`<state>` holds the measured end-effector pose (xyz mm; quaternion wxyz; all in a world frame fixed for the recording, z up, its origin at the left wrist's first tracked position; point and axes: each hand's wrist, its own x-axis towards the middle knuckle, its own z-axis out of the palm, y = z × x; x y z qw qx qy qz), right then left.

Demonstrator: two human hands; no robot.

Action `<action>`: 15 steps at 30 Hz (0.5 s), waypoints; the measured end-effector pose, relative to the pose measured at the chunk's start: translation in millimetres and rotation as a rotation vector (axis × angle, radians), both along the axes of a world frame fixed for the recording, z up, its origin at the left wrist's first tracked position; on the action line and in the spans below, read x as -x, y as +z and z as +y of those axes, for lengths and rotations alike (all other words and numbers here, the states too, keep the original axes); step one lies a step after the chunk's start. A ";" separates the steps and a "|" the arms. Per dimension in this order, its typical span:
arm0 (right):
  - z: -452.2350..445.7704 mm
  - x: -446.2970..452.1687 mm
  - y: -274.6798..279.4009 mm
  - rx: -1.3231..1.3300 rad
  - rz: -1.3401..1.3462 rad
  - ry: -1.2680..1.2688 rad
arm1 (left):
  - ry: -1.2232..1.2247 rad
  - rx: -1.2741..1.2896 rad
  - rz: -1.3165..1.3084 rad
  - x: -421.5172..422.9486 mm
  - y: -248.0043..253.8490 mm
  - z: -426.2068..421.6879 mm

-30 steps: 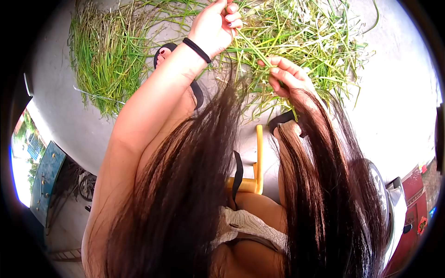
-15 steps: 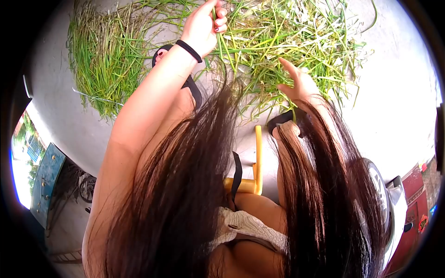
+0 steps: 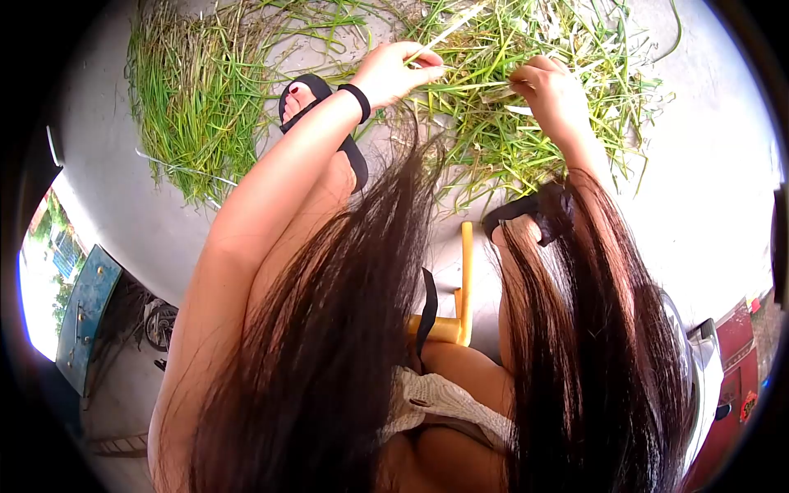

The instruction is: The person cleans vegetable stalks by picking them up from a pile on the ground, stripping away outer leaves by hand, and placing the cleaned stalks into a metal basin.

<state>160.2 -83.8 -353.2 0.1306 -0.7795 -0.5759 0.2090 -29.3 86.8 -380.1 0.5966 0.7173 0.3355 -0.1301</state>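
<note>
My left hand [image 3: 394,72], with a black band at the wrist, is closed in a pinch on a thin stalk [image 3: 452,30] whose pale end points up and to the right. My right hand [image 3: 559,97] is across from it, thumb and fingers pressed together on a thin pale-green blade [image 3: 491,85]. Under both hands spreads a loose heap of long green stalks [image 3: 485,131], mixed with pale and dry bits. To the left lies a neater pile of green stalks [image 3: 201,107], mostly lined up the same way. Whether they are chives or another grass-like plant, I cannot tell.
My feet in black sandals [image 3: 349,156] stand at the near edge of the loose heap. A yellow stool frame [image 3: 466,279] shows between my legs. Long dark hair [image 3: 329,329] hangs in front and hides much. A blue panel [image 3: 86,316] stands at the left.
My left hand has come down and slightly right, with the pale end of its stalk now showing. My right hand has risen and its spread fingers have closed on a pale-green blade.
</note>
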 end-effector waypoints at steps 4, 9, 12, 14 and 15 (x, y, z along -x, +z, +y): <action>-0.2 -15.7 39.6 -0.054 -0.022 -0.038 | -0.056 0.095 -0.064 -8.8 20.0 -8.0; -3.5 -25.3 61.6 -0.065 -0.121 -0.096 | 0.047 0.419 -0.168 -14.8 47.7 -16.5; -5.0 -23.0 61.6 -0.278 -0.103 -0.343 | 0.088 0.495 -0.170 -17.9 56.9 -20.3; -8.1 -16.2 67.9 -0.300 0.021 -0.641 | 0.126 0.521 -0.153 -22.3 64.9 -22.6; -5.1 -7.8 68.5 -0.360 0.238 -0.818 | 0.134 0.505 -0.131 -25.8 71.4 -23.3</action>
